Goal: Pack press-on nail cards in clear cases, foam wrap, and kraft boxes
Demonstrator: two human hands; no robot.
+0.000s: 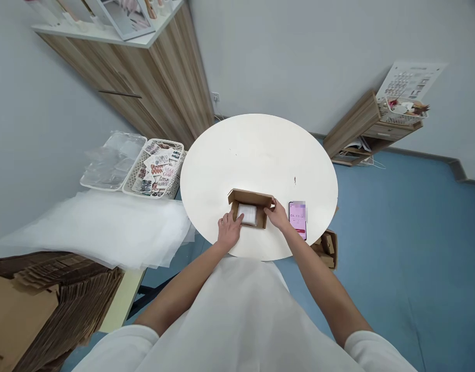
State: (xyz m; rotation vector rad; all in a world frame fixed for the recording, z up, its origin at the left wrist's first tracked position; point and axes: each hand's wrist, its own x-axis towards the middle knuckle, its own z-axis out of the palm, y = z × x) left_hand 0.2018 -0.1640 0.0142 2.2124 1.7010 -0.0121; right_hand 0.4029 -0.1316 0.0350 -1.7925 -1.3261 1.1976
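Note:
A small open cardboard box [249,199] sits near the front edge of the round white table [256,155]. Inside it lies a white wrapped packet [247,214]. My left hand [228,230] rests at the box's front left corner, fingers bent and touching the packet and the box edge. My right hand [278,214] grips the box's right side wall, thumb and fingers pinched on the cardboard. A phone [297,219] with a pink lit screen lies flat just right of my right hand.
A side table at left carries white foam sheets [93,227], a basket of nail sets [155,169] and clear plastic trays [112,161]. Flattened cardboard boxes [39,294] are stacked at lower left. More boxes [327,249] lie on the blue floor under the table. Wooden cabinet [152,77] behind, low shelf [369,129] at right.

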